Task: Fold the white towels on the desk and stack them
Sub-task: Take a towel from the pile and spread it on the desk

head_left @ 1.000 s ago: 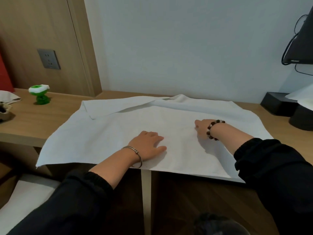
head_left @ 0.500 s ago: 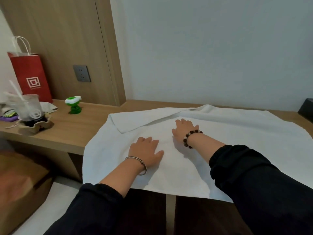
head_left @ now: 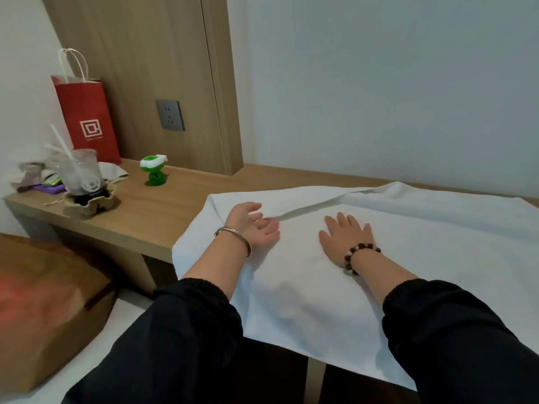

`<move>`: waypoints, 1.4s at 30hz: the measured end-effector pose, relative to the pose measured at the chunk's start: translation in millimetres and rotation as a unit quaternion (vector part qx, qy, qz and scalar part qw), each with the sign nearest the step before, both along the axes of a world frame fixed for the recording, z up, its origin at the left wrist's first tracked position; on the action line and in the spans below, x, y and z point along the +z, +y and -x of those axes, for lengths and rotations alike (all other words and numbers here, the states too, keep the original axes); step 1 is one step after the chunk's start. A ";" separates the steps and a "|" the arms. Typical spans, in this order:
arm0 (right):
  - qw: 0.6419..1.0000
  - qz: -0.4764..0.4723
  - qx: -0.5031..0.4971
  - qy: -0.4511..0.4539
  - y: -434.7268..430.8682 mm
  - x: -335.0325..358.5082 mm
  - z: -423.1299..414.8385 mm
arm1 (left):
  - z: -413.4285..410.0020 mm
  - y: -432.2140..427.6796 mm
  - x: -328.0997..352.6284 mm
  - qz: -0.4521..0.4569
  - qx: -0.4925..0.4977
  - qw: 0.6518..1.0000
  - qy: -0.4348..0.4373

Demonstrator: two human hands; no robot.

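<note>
1. Large white cloth towel [head_left: 452, 243] lay spread on the wooden desk [head_left: 163, 211], long axis 9 to 3 o'clock.
2. Left hand [head_left: 253, 225], grip apart, palm up, lay just beside the turned-over flap [head_left: 291, 196] at its 12 o'clock; the nearer hand.
3. Right hand [head_left: 347, 236], grip apart, pressed flat.

A towel [head_left: 379, 258] lies on the desk [head_left: 151, 217], both hands upon it (bag [head_left: 86, 118], cup [head_left: 83, 173] far left).

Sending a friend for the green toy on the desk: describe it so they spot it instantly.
On the wooden desk, look below the grey wall socket. The green toy stands there between the red paper bag and the white towel. No neighbour shares its bright green body and white top.
</note>
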State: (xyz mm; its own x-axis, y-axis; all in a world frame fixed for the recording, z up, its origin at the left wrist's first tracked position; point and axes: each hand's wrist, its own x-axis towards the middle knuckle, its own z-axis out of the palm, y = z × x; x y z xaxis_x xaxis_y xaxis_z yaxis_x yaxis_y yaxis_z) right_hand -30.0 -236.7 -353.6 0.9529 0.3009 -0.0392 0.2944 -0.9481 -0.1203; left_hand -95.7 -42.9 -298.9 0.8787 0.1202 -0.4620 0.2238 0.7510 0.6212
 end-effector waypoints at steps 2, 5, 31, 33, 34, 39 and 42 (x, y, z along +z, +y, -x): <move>1.000 -0.001 -0.001 -0.002 0.0 -0.7 -1.0 | -16.5 4.9 4.1 -0.018 0.033 0.999 -0.001; 1.000 -0.001 -0.001 0.000 -0.2 -2.4 -2.4 | -45.4 14.0 26.8 -0.086 0.097 0.990 -0.047; 0.991 0.098 0.073 -0.056 1.4 37.7 -60.6 | -111.4 32.9 -46.7 -0.928 -0.199 0.312 0.033; 0.992 0.106 0.067 -0.030 7.8 31.9 -76.6 | -123.5 34.9 -47.3 -0.928 -0.210 0.308 0.008; 0.992 0.112 0.064 -0.016 10.8 25.8 -82.8 | -130.3 36.8 -48.0 -0.922 -0.214 0.321 0.005; 0.999 0.042 0.026 -0.016 17.4 -3.9 -103.2 | -162.7 73.7 -52.5 -0.887 -0.220 0.402 0.046; 0.999 0.040 0.016 -0.025 16.1 -10.6 -108.3 | -174.2 99.7 -51.8 -0.876 -0.222 0.417 0.095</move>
